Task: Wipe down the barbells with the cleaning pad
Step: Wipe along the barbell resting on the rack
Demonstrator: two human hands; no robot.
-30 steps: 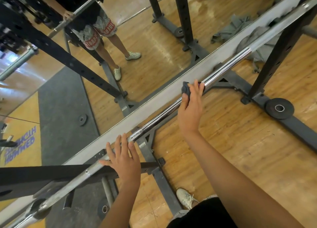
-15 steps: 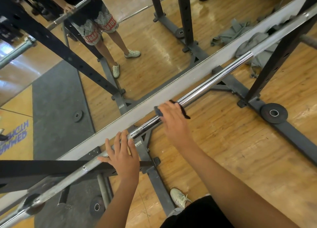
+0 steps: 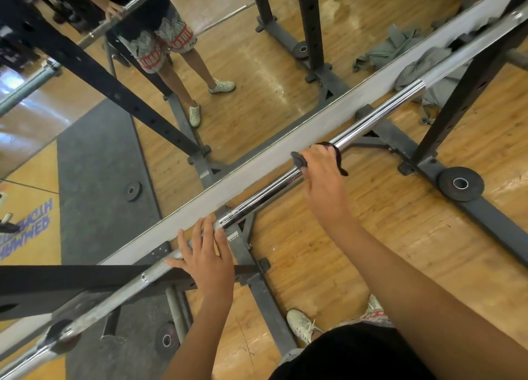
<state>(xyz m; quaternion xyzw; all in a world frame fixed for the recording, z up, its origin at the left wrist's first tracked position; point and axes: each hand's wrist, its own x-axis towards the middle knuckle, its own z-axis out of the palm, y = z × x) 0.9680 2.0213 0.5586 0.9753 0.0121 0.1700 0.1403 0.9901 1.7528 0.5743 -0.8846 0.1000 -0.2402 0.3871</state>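
Your left hand [image 3: 205, 256] presses flat, fingers straight, on the left of the barbell [image 3: 380, 114], likely to stop it rolling, while your right hand [image 3: 323, 174] clamps the cleaning pad [image 3: 298, 159] round its chrome middle to wipe.

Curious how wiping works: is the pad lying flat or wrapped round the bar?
Wrapped: the right hand grips the pad round the barbell, its ends sticking out.

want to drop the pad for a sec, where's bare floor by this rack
Bare wood floor lies open between the barbell, the base rail and the right forearm. Crowded around the small plate and grey cloth heap.
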